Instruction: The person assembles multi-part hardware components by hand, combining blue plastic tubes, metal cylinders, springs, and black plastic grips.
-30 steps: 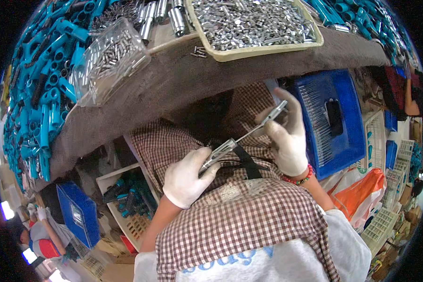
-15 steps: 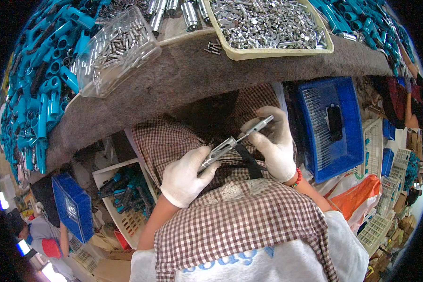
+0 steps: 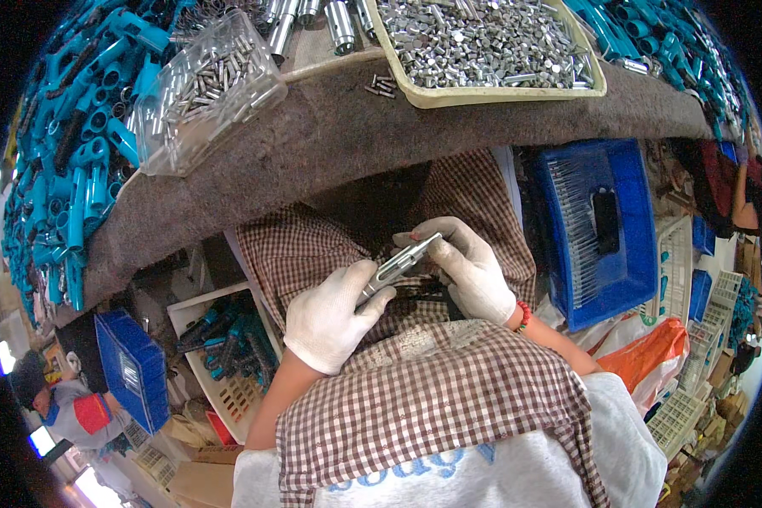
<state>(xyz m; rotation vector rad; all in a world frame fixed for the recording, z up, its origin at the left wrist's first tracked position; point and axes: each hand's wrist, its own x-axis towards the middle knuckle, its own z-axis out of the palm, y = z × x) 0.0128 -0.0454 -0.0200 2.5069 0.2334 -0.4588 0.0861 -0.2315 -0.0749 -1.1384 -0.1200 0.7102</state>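
**2 gloved hands share 1 metal piece over the lap**

Nearest the camera, a brown-and-white checked apron (image 3: 449,398) covers the person's chest and lap. Just above it, both hands wear white gloves. The left hand (image 3: 330,317) is curled shut around the lower end of a slim grey metal piece (image 3: 395,268), thumb pressed along its side. The right hand (image 3: 466,267) meets it from the other side, fingers bent and pinching the upper end, with a red bead bracelet (image 3: 524,315) at the wrist. The 2 hands are close together, joined by the piece.

The metal piece is long, flat and narrow, dull silver, and lies tilted, its upper end toward the right hand. It sits above the lap, below the table edge. Finer detail is too small to tell.

Beside the right knee stands a blue plastic crate (image 3: 626,254); by the left knee, a white basket (image 3: 220,356) holds teal parts, with another blue crate (image 3: 135,372) further left.

Beyond the hands, a brown felt-covered table (image 3: 330,144) carries a clear plastic tub (image 3: 207,89) of small metal pins, a beige tray (image 3: 491,93) heaped with silver pieces, and piles of teal plastic handles (image 3: 59,169).
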